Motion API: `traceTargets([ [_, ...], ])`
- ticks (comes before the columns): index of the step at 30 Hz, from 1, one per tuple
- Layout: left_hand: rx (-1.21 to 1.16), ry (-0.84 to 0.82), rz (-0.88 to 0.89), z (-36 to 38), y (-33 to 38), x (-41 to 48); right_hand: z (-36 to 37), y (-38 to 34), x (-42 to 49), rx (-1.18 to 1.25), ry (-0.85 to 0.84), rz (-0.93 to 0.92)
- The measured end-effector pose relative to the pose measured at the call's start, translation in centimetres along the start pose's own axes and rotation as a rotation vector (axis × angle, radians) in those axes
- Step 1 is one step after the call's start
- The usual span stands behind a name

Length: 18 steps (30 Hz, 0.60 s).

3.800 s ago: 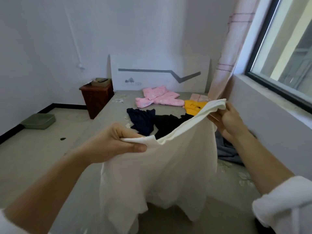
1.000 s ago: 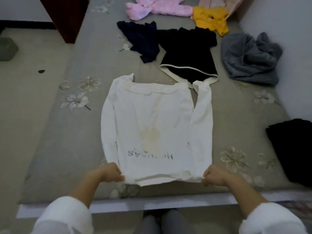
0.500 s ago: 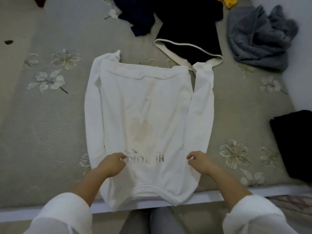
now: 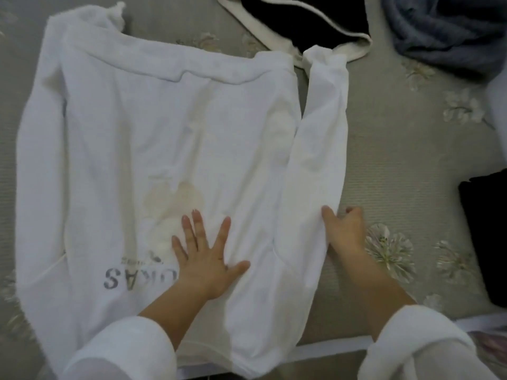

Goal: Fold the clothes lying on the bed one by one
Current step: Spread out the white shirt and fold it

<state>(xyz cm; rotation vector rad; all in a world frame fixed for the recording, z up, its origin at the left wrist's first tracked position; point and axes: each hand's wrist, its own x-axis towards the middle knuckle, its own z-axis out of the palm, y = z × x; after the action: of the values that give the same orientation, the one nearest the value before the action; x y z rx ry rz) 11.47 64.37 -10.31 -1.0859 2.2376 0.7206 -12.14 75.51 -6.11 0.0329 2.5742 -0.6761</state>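
A white long-sleeved shirt (image 4: 153,138) lies spread flat on the bed (image 4: 406,165), collar away from me, grey lettering and a yellowish stain near its hem. Its hem hangs over the bed's near edge. My left hand (image 4: 204,250) presses flat on the shirt's body with fingers spread. My right hand (image 4: 343,229) pinches the outer edge of the shirt's right sleeve (image 4: 315,160), which lies straight alongside the body.
A black garment with white trim (image 4: 296,20) lies just beyond the shirt's right cuff. A crumpled grey-blue garment (image 4: 450,34) is at the far right. A black folded piece (image 4: 485,231) sits at the right edge. The bed's white edge (image 4: 329,349) runs below.
Earlier I held the shirt up in the air, then laid it flat. My left hand moved onto the shirt's middle and opened flat. My right hand shifted right to the sleeve edge.
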Motion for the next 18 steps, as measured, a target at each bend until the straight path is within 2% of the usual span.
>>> traceTargets([
  [2, 0.021, 0.019, -0.012, 0.4, 0.0, 0.0, -0.1, -0.1, 0.8, 0.093, -0.052, -0.020],
  [3, 0.028, 0.010, -0.017, 0.4, 0.0, 0.1, -0.5, 0.0, 1.1, 0.124, -0.011, -0.051],
  [6, 0.037, -0.034, -0.040, -0.2, 0.2, 0.1, -3.1, 1.6, 1.3, 0.217, 0.250, -0.040],
  [9, 0.043, -0.089, -0.058, -0.8, 0.5, -0.2, -5.8, 7.2, 0.7, 0.231, 0.440, 0.219],
  [11, 0.046, -0.108, -0.073, -1.1, 0.6, -0.2, -6.4, 10.8, -0.5, 0.170, 0.417, 0.423],
  [12, 0.050, -0.117, -0.082, -1.2, 0.7, -0.2, -6.3, 11.9, -1.0, 0.129, 0.400, 0.462],
  [15, 0.069, -0.146, -0.097, -1.4, 0.8, -0.1, -4.9, 10.9, -1.4, 0.077, 0.451, 0.366],
  [17, 0.080, -0.159, -0.110, -1.5, 0.9, 0.0, -3.7, 7.7, -1.4, 0.033, 0.505, 0.149],
  [18, 0.083, -0.163, -0.117, -1.5, 0.9, 0.1, -2.8, 5.9, -1.5, 0.003, 0.503, -0.027],
])
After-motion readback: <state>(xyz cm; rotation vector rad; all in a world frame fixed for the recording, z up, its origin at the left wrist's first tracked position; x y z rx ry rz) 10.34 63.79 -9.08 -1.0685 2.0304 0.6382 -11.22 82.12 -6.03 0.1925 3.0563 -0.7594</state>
